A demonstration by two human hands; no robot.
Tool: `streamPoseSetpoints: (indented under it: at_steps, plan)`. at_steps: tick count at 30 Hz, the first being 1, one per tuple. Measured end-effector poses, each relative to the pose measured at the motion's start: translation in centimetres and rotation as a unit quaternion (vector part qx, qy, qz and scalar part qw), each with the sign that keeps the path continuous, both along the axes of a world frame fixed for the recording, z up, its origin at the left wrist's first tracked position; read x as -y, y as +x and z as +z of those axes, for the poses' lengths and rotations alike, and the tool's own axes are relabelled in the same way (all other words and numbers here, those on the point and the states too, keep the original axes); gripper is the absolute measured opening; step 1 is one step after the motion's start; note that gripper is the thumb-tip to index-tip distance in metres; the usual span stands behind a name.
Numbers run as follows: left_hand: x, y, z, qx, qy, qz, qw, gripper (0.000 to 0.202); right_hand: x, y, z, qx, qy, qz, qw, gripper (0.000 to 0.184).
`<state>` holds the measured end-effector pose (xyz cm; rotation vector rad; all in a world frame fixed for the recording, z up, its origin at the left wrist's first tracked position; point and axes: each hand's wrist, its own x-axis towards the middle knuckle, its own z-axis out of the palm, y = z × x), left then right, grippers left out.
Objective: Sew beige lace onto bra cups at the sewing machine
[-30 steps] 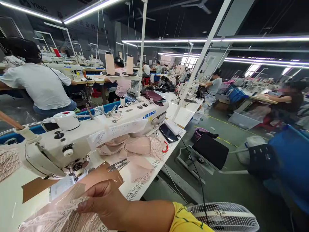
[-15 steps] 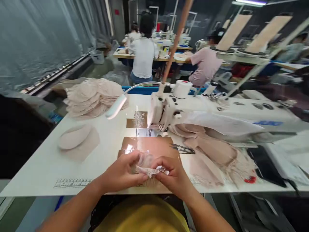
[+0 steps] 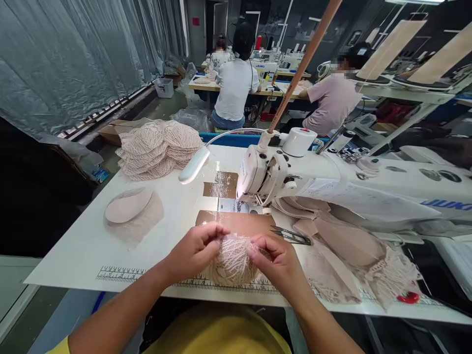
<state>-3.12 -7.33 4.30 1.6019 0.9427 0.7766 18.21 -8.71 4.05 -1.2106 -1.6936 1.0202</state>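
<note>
Between my two hands hangs a beige lace piece (image 3: 235,263), rounded at the bottom, over the printed ruler at the table's front edge. My left hand (image 3: 199,250) pinches its upper left edge with thumb and fingers. At the upper right edge, my right hand (image 3: 276,260) grips it the same way. Just beyond the hands lies a shiny brown sheet (image 3: 239,223), in front of the sewing machine's needle area (image 3: 241,205). Black thread snips (image 3: 293,236) rest to the right of that sheet.
A tall stack of lace pieces (image 3: 158,150) stands at the back left. Nearer, a smooth oval pad (image 3: 129,205) lies on lace. Right of the snips are sewn beige pieces (image 3: 342,241). A lamp (image 3: 194,165) juts over the table. Two co-workers (image 3: 234,88) sit ahead.
The lace, bunched up between my fingers before, now hangs spread out below them. My hands have moved slightly apart, and the head view has shifted a little.
</note>
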Motion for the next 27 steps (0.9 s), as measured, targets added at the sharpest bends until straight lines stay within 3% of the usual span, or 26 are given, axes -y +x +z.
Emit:
streamPoseSetpoints:
  at_steps: [2, 4, 6, 11, 21, 27]
  plan:
    - [-0.1, -0.1, -0.2, 0.031, -0.008, 0.012, 0.999, 0.028, 0.0, -0.1, -0.2, 0.005, -0.022, 0.001, 1.0, 0.026]
    - [-0.1, 0.1, -0.4, 0.038, -0.014, -0.018, 0.999, 0.035, 0.0, -0.2, -0.3, 0.008, -0.035, 0.011, 0.999, 0.024]
    - [0.0, 0.6, -0.5, 0.006, -0.008, -0.047, 0.999, 0.024, -0.1, -0.4, -0.3, 0.017, -0.033, 0.018, 0.999, 0.022]
    - [-0.1, 1.5, -0.6, -0.036, -0.023, -0.066, 0.997, 0.028, -0.7, -0.4, -0.2, 0.029, 0.03, 0.021, 0.999, 0.015]
    - [-0.7, 1.3, 1.1, -0.051, 0.01, -0.071, 0.996, 0.026, -0.9, -0.3, 0.4, 0.021, -0.006, -0.009, 1.0, 0.021]
    - [-0.6, 1.5, 1.3, -0.089, 0.065, -0.062, 0.992, 0.029, -0.7, -0.4, 0.6, 0.045, 0.001, -0.029, 0.999, 0.026]
